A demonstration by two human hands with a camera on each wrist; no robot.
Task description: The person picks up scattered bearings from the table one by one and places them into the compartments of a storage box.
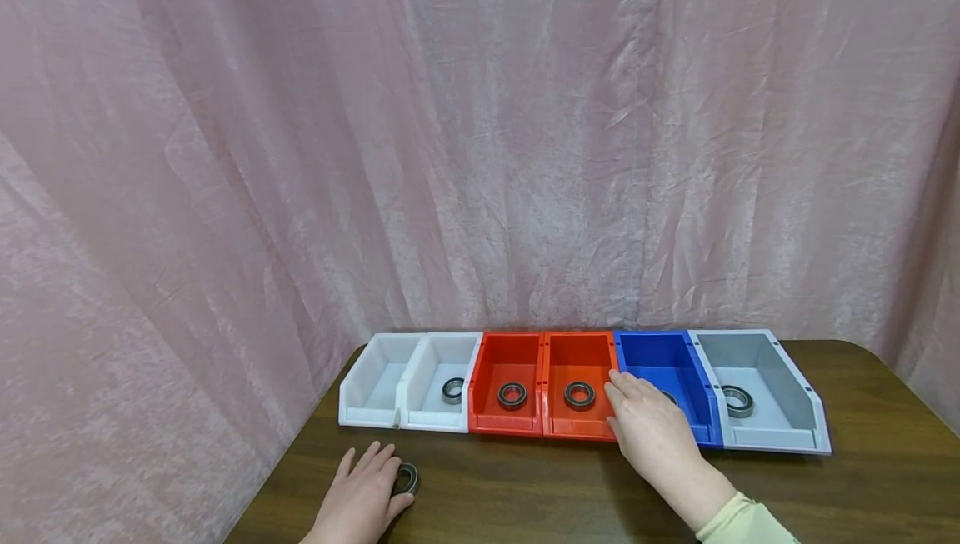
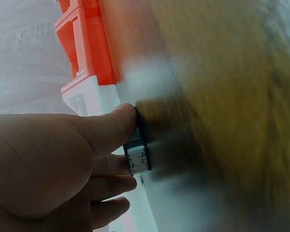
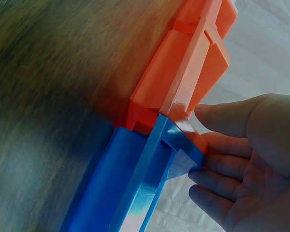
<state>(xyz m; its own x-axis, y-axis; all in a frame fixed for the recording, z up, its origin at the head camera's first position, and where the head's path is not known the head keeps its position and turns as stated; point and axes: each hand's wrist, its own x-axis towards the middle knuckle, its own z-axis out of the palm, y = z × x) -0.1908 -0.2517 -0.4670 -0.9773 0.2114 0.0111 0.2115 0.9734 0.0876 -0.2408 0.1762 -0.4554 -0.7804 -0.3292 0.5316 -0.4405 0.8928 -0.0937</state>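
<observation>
My left hand [image 1: 358,496] holds a ball bearing [image 1: 415,479] low over the front left of the table. In the left wrist view the bearing [image 2: 137,160] sits edge-on between thumb and fingers. The right hand [image 1: 654,426] is over the border of an orange-red bin [image 1: 577,429] and a blue bin [image 1: 651,347], its fingers extended. Nothing shows between thumb and fingers in the right wrist view, where the fingertips overlap the bin walls; contact is unclear. One bearing [image 1: 580,407] lies in the orange-red bin. Another bearing [image 1: 670,396], mostly behind the hand, lies in the blue one.
The bins stand in a row along the table's [image 1: 517,486] back. A red bin [image 1: 506,425], a white bin [image 1: 435,420] and a grey bin [image 1: 776,441] hold one bearing each. No bearing shows in the leftmost white bin [image 1: 367,416]. Behind hangs a pink curtain [image 1: 525,152].
</observation>
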